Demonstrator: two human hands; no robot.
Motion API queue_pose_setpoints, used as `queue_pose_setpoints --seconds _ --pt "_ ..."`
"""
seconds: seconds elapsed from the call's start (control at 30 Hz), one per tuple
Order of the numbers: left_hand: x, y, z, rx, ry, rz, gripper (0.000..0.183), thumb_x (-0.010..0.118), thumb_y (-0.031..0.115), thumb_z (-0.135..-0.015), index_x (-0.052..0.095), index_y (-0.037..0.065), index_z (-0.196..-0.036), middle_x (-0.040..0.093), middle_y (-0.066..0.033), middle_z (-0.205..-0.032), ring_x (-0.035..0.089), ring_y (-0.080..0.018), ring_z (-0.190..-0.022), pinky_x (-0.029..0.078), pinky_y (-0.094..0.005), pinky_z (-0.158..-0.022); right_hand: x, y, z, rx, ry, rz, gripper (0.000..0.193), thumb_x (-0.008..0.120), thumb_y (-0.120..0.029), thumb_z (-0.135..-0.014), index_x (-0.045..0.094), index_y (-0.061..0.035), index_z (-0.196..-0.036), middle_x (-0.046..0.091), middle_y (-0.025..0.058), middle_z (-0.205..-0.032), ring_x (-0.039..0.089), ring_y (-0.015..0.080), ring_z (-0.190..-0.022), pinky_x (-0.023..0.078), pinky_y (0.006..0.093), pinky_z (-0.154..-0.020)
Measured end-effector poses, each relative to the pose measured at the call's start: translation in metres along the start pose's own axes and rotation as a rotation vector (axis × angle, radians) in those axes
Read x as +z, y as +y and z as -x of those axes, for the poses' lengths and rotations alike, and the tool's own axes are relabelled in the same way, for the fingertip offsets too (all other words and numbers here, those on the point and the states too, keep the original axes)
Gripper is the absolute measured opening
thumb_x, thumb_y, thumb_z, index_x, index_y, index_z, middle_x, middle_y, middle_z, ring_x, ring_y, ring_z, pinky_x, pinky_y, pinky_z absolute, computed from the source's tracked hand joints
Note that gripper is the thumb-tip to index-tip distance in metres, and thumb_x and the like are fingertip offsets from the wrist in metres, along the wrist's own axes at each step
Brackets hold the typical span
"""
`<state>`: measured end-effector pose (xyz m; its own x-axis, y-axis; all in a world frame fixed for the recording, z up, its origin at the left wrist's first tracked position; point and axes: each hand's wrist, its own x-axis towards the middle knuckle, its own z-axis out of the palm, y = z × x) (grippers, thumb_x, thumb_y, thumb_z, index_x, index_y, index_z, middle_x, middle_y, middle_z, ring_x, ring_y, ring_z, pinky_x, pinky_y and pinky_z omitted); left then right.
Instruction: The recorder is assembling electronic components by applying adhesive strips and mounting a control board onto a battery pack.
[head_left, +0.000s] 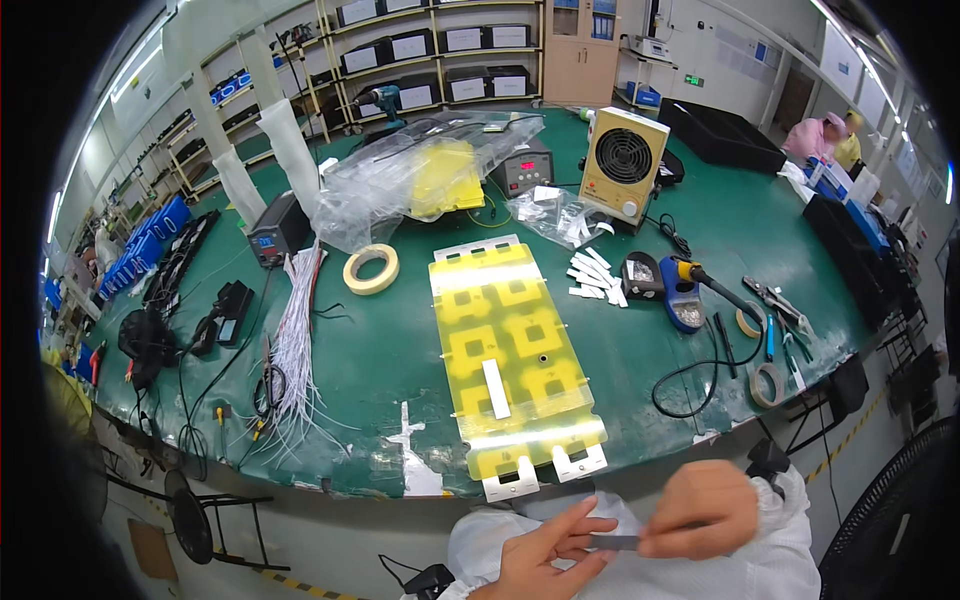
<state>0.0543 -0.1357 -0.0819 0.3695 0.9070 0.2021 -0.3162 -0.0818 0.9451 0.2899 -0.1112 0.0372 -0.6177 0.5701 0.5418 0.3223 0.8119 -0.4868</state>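
In front of the table edge, over my lap, my right hand (702,512) is closed in a pinch on a short, flat grey strip (614,542). The strip's other end lies between the fingertips and thumb of my left hand (552,552), which is also closed on it. Just beyond my hands lies a yellow panel (482,345) with square cut-outs and white metal tabs. On its near half rest a white strip (496,388) and a small dark ring-shaped part (543,358).
On the green table (370,350) lie a tape roll (371,269), white wires (298,350) and white strips (598,275). A soldering iron stand (684,297), pliers (775,300) and a beige fan unit (625,165) stand right; clear plastic bags (370,185) lie at the back.
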Motion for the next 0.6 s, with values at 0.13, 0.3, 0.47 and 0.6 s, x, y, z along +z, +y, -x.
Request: queue_pose_setpoints --seconds 0.13,0.3,0.47,0.6 --pt "-0.024 0.043 -0.022 0.085 -0.234 -0.224 0.038 0.081 0.003 -0.082 0.068 -0.002 -0.117 0.074 -0.0145 -0.097 0.072 -0.0232 -0.073 0.056 -0.0316 -0.064 -0.025 0.007 -0.008 0.132 0.240 0.076 0.014 0.076 -0.002 -0.083 0.075 0.0000 -0.097 0.073 0.0100 -0.089 0.068 0.0189 -0.072 0.053 0.0306 -0.061" --pt "-0.030 0.095 -0.077 0.492 -0.169 -0.974 0.034 0.084 0.019 -0.077 0.072 0.003 -0.104 0.070 -0.0104 -0.091 0.063 -0.0286 -0.071 0.049 -0.0373 -0.062 -0.032 0.091 -0.060 0.648 0.302 -0.431 0.018 0.074 -0.007 -0.091 0.072 0.0029 -0.105 0.072 0.0087 -0.094 0.065 0.0139 -0.078 0.053 0.0290 -0.068" --pt "-0.037 0.106 -0.101 0.303 -0.168 -1.290 0.053 0.075 0.046 -0.082 0.068 0.005 -0.115 0.067 -0.0085 -0.115 0.058 -0.0310 -0.105 0.041 -0.0435 -0.090 -0.026 0.138 -0.089 0.971 -0.003 -0.665 0.024 0.069 -0.012 -0.098 0.069 0.0073 -0.112 0.072 0.0062 -0.096 0.064 0.0103 -0.083 0.054 0.0274 -0.074" --pt "-0.034 0.102 -0.111 0.302 -0.187 -1.343 0.058 0.070 0.052 -0.084 0.069 0.003 -0.115 0.067 -0.0087 -0.114 0.058 -0.0297 -0.104 0.040 -0.0424 -0.089 -0.015 0.154 -0.098 0.994 -0.089 -0.748 0.023 0.069 -0.011 -0.097 0.069 0.0072 -0.112 0.072 0.0063 -0.092 0.065 0.0100 -0.078 0.055 0.0273 -0.072"
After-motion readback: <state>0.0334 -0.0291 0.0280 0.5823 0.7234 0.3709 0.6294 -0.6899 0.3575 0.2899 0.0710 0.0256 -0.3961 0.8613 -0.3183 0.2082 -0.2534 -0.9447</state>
